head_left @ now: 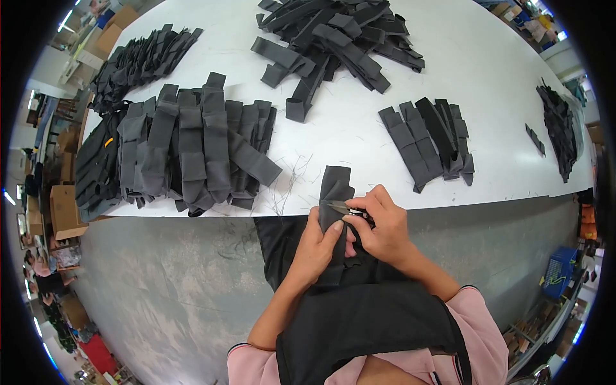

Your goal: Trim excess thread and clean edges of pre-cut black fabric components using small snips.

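Observation:
My left hand (316,247) grips a dark grey folded fabric piece (335,186) whose top rests on the front edge of the white table (359,138). My right hand (384,224) pinches small metal thread snips (340,206), blades pointing left against the fabric. Both hands sit just below the table edge, over my dark apron.
Stacks of the same grey fabric pieces lie on the table: a big overlapped row (192,144) at left, a loose heap (340,38) at the back, a small fan (430,141) to the right, and a dark pile (559,128) at far right. Cardboard boxes (64,212) stand left.

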Demonstrator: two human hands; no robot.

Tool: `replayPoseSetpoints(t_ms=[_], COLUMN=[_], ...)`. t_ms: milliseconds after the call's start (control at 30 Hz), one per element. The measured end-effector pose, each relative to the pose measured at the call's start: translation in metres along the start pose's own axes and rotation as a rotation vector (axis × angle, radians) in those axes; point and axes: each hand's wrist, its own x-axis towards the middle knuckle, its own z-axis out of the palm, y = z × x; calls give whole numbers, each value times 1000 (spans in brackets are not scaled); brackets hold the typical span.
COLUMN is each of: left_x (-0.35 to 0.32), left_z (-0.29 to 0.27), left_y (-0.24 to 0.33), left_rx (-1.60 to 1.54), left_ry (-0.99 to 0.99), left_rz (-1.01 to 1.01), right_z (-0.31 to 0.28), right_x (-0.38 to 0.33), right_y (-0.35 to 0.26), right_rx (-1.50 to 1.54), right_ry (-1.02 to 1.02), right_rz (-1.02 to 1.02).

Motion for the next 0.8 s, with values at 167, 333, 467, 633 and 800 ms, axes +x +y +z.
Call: replayPoseSetpoints(t_ms=[167, 333, 467, 633, 800], left_x=[0, 6, 5, -6, -2], left_z=[0, -5, -6, -8, -11], left_y=[-1, -8, -7, -18, -32], left_rx=[2, 16, -7, -99, -95], left_ry=[42, 55, -21, 52, 196], left_rz=[30, 83, 24, 115, 106], right_z=[1, -3, -1, 13, 16], right_x=[2, 2, 15, -11, -19], right_y=[1, 1, 9, -3, 1], right_rx=[-104, 327, 473, 297, 395], right_ry=[-8, -96, -305, -58, -181], right_rz=[-129, 184, 487, 21, 159])
